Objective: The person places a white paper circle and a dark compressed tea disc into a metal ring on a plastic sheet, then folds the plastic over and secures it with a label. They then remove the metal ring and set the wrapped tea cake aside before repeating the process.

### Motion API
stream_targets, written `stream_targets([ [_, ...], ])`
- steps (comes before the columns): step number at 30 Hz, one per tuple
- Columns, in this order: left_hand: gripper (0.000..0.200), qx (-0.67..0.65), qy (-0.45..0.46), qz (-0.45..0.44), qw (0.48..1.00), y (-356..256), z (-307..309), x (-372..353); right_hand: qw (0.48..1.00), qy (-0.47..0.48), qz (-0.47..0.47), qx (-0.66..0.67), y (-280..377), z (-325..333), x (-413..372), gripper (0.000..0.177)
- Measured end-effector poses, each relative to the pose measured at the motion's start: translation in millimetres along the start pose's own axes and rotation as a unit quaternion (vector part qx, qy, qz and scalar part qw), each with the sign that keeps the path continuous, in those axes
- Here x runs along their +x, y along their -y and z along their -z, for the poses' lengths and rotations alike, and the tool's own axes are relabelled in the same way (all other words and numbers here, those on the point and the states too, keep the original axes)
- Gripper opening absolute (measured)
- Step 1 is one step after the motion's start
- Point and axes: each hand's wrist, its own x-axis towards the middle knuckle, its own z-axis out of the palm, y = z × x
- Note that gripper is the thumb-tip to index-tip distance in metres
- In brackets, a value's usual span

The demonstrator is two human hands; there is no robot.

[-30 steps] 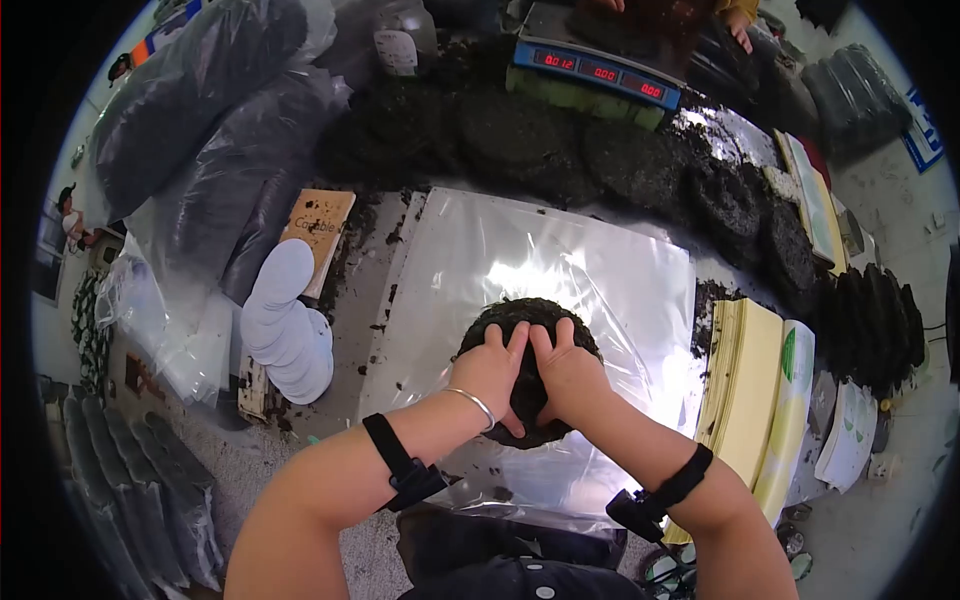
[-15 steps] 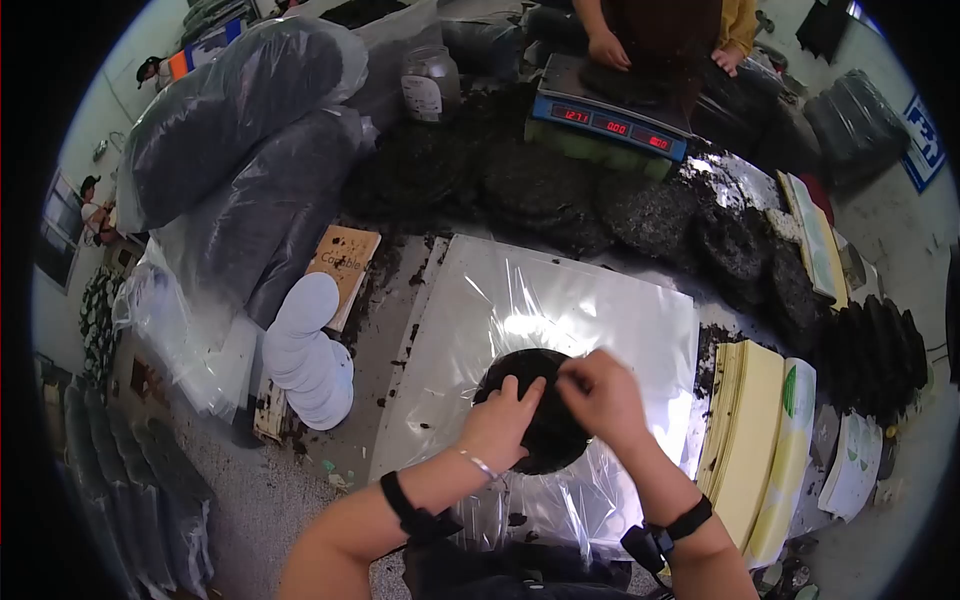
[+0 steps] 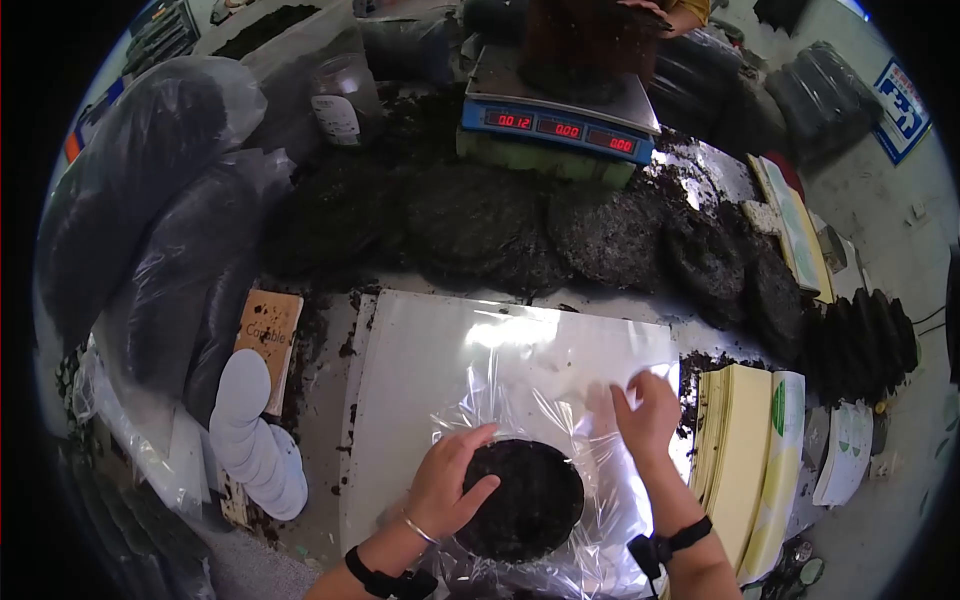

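A round, dark, matted cake (image 3: 522, 500), resembling pressed dried seaweed, lies flat on clear plastic film (image 3: 500, 405) over a pale board (image 3: 410, 350). My left hand (image 3: 450, 485) rests at the cake's left edge. Its thumb and fingers are spread, the thumb reaching onto the cake. To the upper right of the cake, over the film near the board's right side, is my right hand (image 3: 652, 415). Its fingers are loosely curled with the thumb apart, and I see nothing held in it.
White discs (image 3: 262, 460) lie by a cardboard piece (image 3: 268, 325) at left. More dark cakes (image 3: 470, 220) line the back. A scale (image 3: 560, 125) stands behind them, with another person's hand (image 3: 650, 12) beyond. Yellowish packaging (image 3: 735, 440) is stacked at right.
My right hand has left the cake and moved right. My left hand has shifted from the cake's top to its left edge. The view has shifted, and the scale's display reads differently.
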Motion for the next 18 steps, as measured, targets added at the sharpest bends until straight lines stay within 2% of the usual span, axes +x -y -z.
stream_targets([
  [2,0.053,-0.099,0.048,0.152,0.982,9.6,0.9,10.2,0.982,-0.124,0.140,-0.011,27.6,-0.7,68.7,0.053],
  [3,0.056,-0.070,0.027,0.135,0.988,7.5,-2.3,17.0,0.982,-0.111,0.153,-0.028,32.0,-13.1,99.3,0.081],
  [4,0.056,-0.071,0.032,0.142,0.987,10.8,-4.6,21.1,0.978,-0.106,0.169,-0.058,37.2,-25.3,127.1,0.088],
  [6,0.060,-0.012,-0.009,0.027,1.000,15.9,-6.1,22.8,0.946,-0.114,0.255,-0.163,12.8,-62.7,174.5,0.053],
  [7,0.060,-0.010,-0.004,0.040,0.999,17.5,-4.4,22.1,0.950,-0.150,0.254,-0.102,-4.4,-71.3,183.6,0.041],
  [8,0.064,-0.063,-0.059,0.034,0.996,19.1,-1.7,22.0,0.938,-0.206,0.267,-0.078,11.4,-42.6,177.4,0.039],
  [9,0.069,-0.115,-0.121,0.025,0.986,18.4,1.7,21.1,0.932,-0.223,0.284,-0.003,30.2,-7.9,159.5,0.037],
  [10,0.069,-0.112,-0.126,0.033,0.985,11.1,9.7,17.5,0.920,-0.240,0.301,0.072,46.7,24.9,132.2,0.035],
  [12,0.080,-0.152,-0.195,0.059,0.967,-11.9,29.4,10.2,0.899,-0.219,0.376,0.051,60.2,77.3,40.9,0.033],
  [13,0.084,-0.177,-0.224,0.066,0.956,-21.9,32.9,4.7,0.893,-0.181,0.411,0.031,45.8,77.7,-15.2,0.029],
  [14,0.084,-0.176,-0.227,0.056,0.956,-31.6,36.3,-4.5,0.886,-0.124,0.436,0.099,39.9,74.6,-73.4,0.030],
  [17,0.071,-0.173,-0.197,0.055,0.963,-46.6,41.7,-38.0,0.919,0.126,0.373,0.025,36.4,60.6,-180.4,0.046],
  [18,0.071,-0.172,-0.199,0.049,0.963,-54.8,40.6,-43.8,0.919,0.120,0.375,0.024,33.0,62.1,-185.5,0.046],
])
